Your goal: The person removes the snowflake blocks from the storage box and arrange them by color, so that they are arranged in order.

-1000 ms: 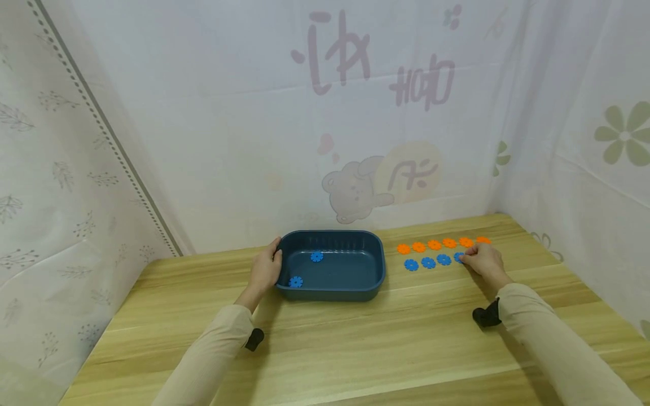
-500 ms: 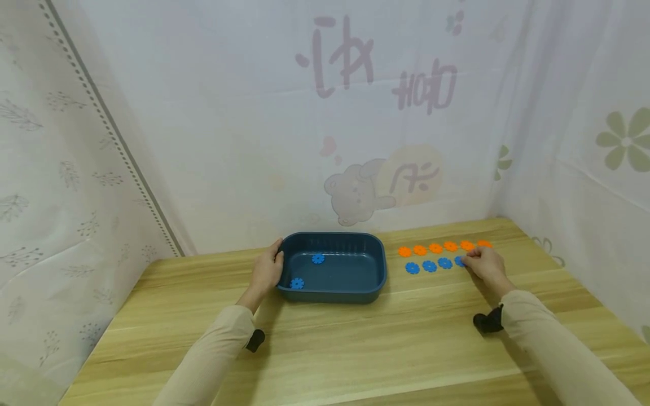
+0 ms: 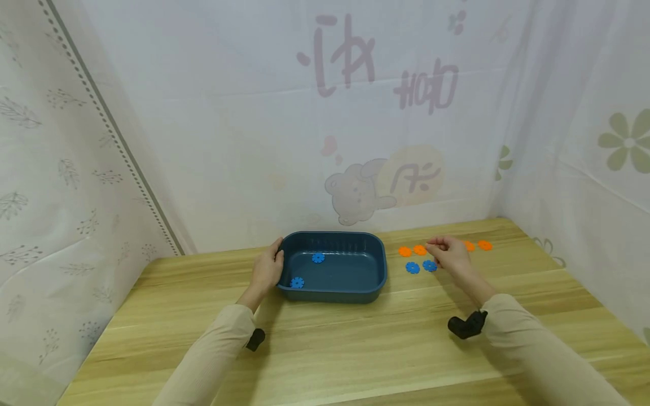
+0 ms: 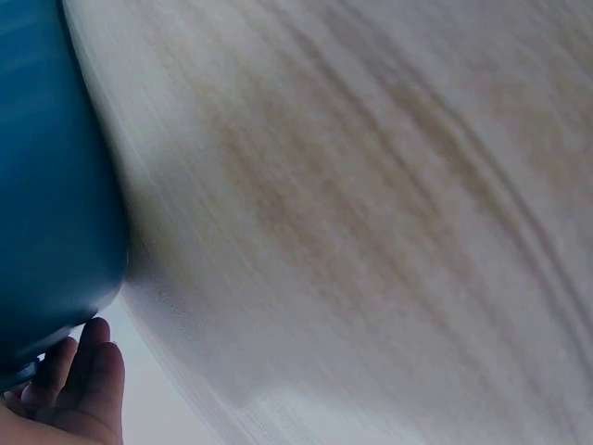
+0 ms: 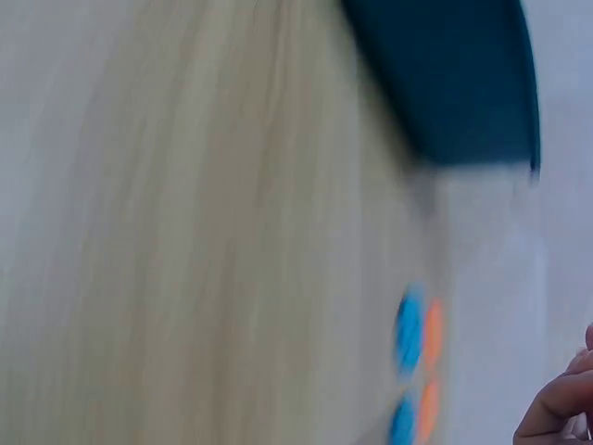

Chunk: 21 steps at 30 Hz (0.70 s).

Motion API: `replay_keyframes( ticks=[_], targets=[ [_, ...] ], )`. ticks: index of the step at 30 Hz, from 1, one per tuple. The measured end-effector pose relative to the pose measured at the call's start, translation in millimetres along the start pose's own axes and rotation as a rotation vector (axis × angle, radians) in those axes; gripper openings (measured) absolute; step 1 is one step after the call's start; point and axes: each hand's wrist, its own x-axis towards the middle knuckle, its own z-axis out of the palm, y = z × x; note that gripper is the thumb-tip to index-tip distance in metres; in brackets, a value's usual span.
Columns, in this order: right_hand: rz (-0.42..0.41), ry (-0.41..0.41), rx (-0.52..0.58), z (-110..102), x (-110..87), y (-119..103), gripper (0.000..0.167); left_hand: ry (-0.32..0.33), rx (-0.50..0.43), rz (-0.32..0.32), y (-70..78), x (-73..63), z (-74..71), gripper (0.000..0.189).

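Observation:
My left hand point(image 3: 266, 270) grips the left side of the dark blue plastic basin point(image 3: 332, 296), thumb at the rim. In the left wrist view, its fingers point(image 4: 100, 380) reach under the basin's corner. Inside lie two blue flower-shaped discs point(image 3: 317, 257), notched at the edge. My right hand point(image 3: 452, 260) is raised over the rows of discs, thumb and fingers pinched together; the blue disc it took hold of is hidden by the fingers. Left of and below this hand, two blue discs point(image 3: 412, 268) show on the table. Orange flower-shaped discs point(image 3: 404, 251) lie in a row behind them, partly covered by the hand.
The wood-grain table point(image 3: 325, 344) carries everything. A patterned cloth point(image 3: 244, 141) hangs right behind its back edge and along both sides. Dark devices point(image 3: 467, 325) are strapped at both wrists.
My right hand has lifted from the right end of the blue row and moved left toward the basin, now covering middle discs. The left hand has stayed on the basin.

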Motion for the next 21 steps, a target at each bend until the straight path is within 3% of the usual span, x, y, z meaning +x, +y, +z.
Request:
replay_keyframes(
  ticks=[9, 16, 21],
  targets=[
    [-0.077, -0.144, 0.171, 74.5, -7.9, -50.1, 0.027, -0.002, 0.007, -0.005, -1.8, 0.8, -0.9, 0.043],
    [-0.102, -0.244, 0.136, 137.0, -11.2, -67.5, 0.020, -0.001, 0.002, -0.007, -1.4, 1.1, -0.8, 0.043],
    [-0.049, -0.321, 0.136, 172.0, -8.3, -70.3, 0.020, -0.002, 0.000, -0.007, 0.3, 0.8, -0.4, 0.043]
  ],
)
